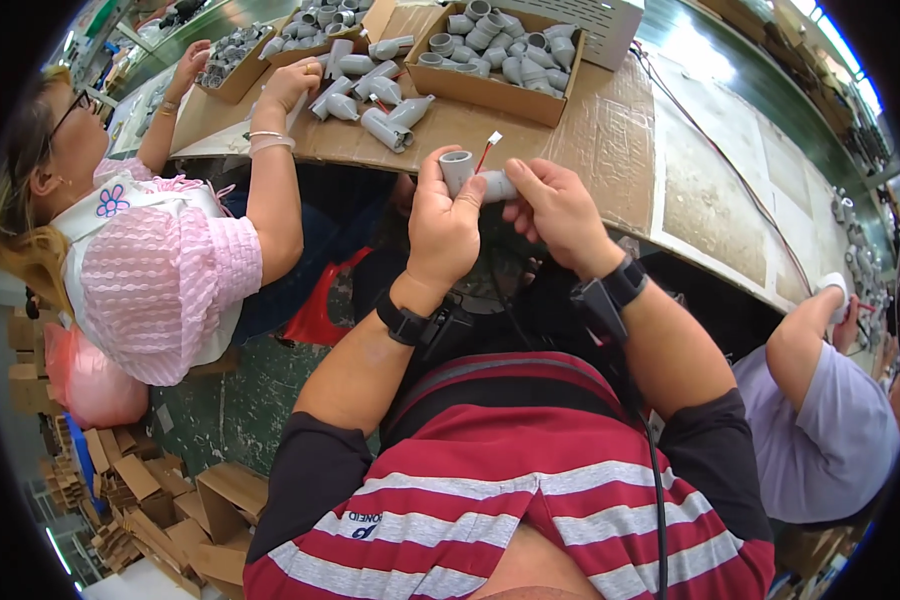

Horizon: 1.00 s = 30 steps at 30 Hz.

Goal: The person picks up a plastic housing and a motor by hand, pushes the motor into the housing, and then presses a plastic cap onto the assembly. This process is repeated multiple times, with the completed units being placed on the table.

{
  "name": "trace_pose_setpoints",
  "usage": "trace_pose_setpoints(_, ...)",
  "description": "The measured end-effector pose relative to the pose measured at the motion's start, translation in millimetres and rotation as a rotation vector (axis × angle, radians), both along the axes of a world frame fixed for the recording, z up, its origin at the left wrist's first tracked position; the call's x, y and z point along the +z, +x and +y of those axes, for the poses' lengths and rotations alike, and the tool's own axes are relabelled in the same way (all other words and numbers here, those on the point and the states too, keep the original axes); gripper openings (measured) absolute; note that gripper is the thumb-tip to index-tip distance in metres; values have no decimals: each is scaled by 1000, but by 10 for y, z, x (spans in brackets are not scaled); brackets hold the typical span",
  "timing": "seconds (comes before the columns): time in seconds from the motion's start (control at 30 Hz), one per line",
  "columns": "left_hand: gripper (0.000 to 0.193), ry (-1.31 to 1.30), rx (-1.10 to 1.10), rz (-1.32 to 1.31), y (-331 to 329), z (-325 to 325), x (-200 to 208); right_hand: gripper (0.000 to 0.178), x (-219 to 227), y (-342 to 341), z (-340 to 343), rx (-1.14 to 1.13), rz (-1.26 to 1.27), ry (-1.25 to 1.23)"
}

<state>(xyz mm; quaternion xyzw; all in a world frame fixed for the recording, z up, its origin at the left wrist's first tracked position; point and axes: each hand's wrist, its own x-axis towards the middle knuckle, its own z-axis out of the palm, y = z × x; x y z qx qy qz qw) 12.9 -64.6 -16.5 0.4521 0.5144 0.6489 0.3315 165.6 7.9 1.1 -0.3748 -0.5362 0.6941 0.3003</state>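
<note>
My left hand [443, 228] is closed around an upright grey plastic tube-shaped part [455, 166], its round open end facing up. A lighter grey cylindrical piece [497, 187] lies sideways against it, between both hands. My right hand [560, 208] pinches the right end of this piece with thumb and fingers. Whether the two grey pieces are joined is hidden by my left thumb. From between them rises a thin red wire with a white plug [494, 138] at its tip. Beyond my hands, several grey plastic housings [387, 130] lie loose on the cardboard-covered table [610, 150].
An open carton [530, 107] of grey fittings stands ahead, with more cartons [238, 78] at the far left. A co-worker in pink sleeves [170, 265] reaches onto the table at left. Another person [820, 420] sits at right. A dark cable [750, 190] crosses the table.
</note>
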Motion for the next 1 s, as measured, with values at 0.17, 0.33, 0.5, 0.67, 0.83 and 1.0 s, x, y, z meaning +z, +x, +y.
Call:
trace_pose_setpoints(0.17, 36, -87, -71, 0, -17, 27, 179, 23, 275, 146, 201, 241, -460, 871)
trace_pose_setpoints(0.33, 37, -184, -29, 66, 75, -57, 197, 24, 212, -17, 63, 277, -706, 1048)
trace_pose_setpoints(0.5, 34, -245, 92, 137, 149, 7, 87, 16, 130, -65, 32, 191, -725, 1067)
trace_pose_setpoints(0.67, 34, 73, 123, 558, 84, -134, -58, 17, 35, 0, 14, 320, -676, 934)
trace_pose_setpoints(0.83, 40, 319, 0, 625, -4, -185, -18, 21, 230, 45, -115, 471, -631, 714)
trace_pose_setpoints(1.0, 42, 419, -74, 745, -154, -87, 26, 19, 273, 27, -46, 513, -664, 664)
